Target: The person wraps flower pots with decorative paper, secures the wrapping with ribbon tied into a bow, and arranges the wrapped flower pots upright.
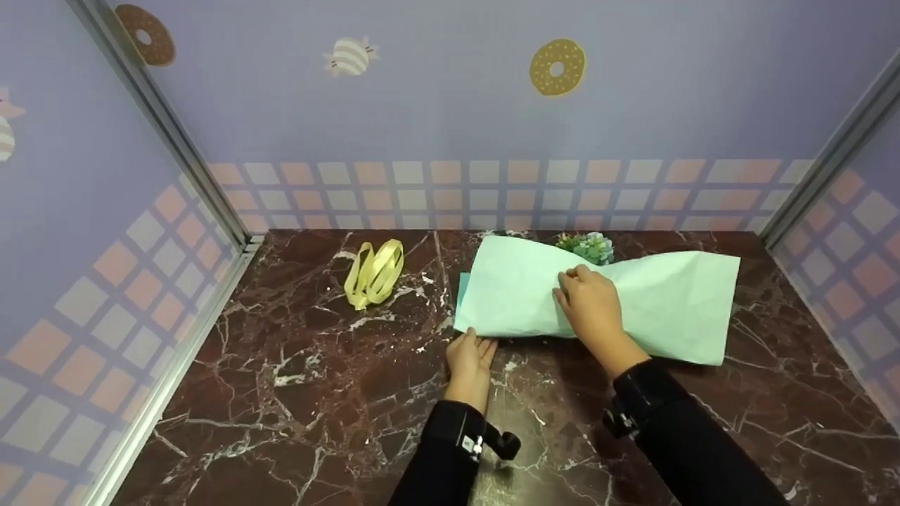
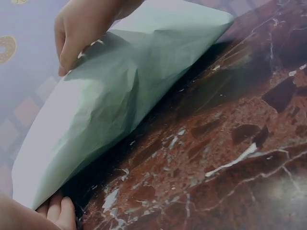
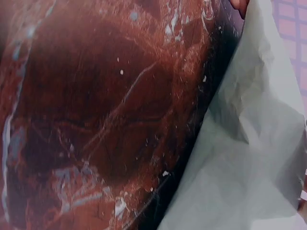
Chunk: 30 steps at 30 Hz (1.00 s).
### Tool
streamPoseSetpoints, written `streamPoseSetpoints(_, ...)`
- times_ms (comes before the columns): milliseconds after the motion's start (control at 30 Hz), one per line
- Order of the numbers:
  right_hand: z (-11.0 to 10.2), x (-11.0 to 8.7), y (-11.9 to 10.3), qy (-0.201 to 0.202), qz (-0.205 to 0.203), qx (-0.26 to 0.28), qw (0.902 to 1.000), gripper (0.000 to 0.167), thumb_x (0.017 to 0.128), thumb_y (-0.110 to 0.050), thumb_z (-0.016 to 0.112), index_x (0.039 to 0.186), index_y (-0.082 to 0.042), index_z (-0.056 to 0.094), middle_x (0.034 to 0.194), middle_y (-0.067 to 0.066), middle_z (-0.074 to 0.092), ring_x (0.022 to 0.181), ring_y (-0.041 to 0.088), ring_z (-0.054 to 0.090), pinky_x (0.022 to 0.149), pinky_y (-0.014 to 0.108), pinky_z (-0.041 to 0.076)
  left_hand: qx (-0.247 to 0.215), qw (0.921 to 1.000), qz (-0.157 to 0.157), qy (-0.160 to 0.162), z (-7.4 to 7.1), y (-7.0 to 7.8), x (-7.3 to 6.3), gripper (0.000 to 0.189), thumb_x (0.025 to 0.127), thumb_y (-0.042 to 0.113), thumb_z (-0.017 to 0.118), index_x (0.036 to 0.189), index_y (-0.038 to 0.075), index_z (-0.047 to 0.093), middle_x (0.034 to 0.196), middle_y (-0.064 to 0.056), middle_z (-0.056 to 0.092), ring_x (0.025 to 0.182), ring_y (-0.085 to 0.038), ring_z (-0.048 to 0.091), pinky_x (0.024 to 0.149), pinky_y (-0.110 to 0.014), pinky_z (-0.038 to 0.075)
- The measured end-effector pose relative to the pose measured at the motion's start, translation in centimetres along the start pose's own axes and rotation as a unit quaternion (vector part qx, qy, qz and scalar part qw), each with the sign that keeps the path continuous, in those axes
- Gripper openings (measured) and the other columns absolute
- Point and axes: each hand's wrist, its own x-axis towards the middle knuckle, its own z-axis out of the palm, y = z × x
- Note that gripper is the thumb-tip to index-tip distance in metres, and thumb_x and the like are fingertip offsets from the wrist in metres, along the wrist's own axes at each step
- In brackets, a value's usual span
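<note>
A sheet of pale mint-green wrapping paper (image 1: pixel 524 288) lies folded over on the marble-patterned table, creased along its near side. Behind its upper edge shows a bunch of small blue and green flowers (image 1: pixel 594 248); their lower part is hidden by the paper. My left hand (image 1: pixel 470 362) pinches the near left corner, thumb above and fingers beneath. My right hand (image 1: pixel 594 302) holds the paper's upper edge near the middle with curled fingers, as the left wrist view also shows. In the right wrist view, the paper (image 3: pixel 249 143) slopes up from the table.
A looped yellow ribbon (image 1: pixel 376 274) lies on the table to the left of the paper. A darker teal strip (image 1: pixel 463 288) sticks out at the paper's left edge. Purple panels with pink and white squares (image 1: pixel 446 197) stand at the back and both sides.
</note>
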Motion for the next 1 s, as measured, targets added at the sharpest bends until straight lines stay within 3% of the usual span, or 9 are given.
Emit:
streamPoseSetpoints(233, 0.3, -0.4, 0.3, 0.01, -0.01, 0.001, 0.9999, 0.027, 0.089, -0.013, 0.071, 0.111, 0.002, 0.071, 0.105, 0.018, 0.064, 0.088, 0.039, 0.062, 0.081, 0.051, 0.05, 0.013, 0.9998, -0.015, 0.007, 0.3, -0.8, -0.2, 0.08, 0.096, 0.012, 0.062, 0.149, -0.013, 0.008, 0.149, -0.041, 0.015, 0.134, -0.056, 0.025, 0.107, -0.05, 0.037)
streamPoseSetpoints(500, 0.6, -0.6, 0.0, 0.011, 0.006, 0.037, 0.9992, 0.028, 0.092, -0.014, 0.068, 0.115, 0.001, 0.07, 0.118, 0.02, 0.063, 0.103, 0.039, 0.061, 0.091, 0.051, 0.048, 0.018, 0.9992, 0.002, 0.035, 0.6, -1.0, -0.3, 0.074, 0.093, -0.007, 0.058, 0.149, -0.014, 0.01, 0.147, -0.04, 0.023, 0.133, -0.053, 0.031, 0.105, -0.048, 0.041)
streamPoseSetpoints(800, 0.6, -0.9, -0.4, -0.08, 0.03, 0.018, 0.9961, 0.046, 0.098, -0.027, 0.059, 0.137, -0.003, 0.055, 0.146, 0.018, 0.045, 0.133, 0.041, 0.04, 0.11, 0.058, 0.027, 0.019, 0.9997, -0.003, 0.011, 0.2, -0.8, -0.9, 0.069, 0.097, -0.008, 0.047, 0.148, -0.015, 0.0, 0.149, -0.042, 0.012, 0.137, -0.053, 0.02, 0.109, -0.048, 0.035)
streamPoseSetpoints(1000, 0.8, -1.0, -0.6, -0.098, 0.031, 0.04, 0.9939, 0.049, 0.099, -0.026, 0.058, 0.142, -0.005, 0.05, 0.151, 0.015, 0.038, 0.136, 0.04, 0.036, 0.108, 0.055, 0.033, 0.026, 0.9996, 0.001, 0.012, -0.2, -0.4, -1.4, 0.067, 0.098, -0.009, 0.045, 0.148, -0.016, 0.0, 0.148, -0.042, 0.013, 0.136, -0.054, 0.022, 0.108, -0.048, 0.036)
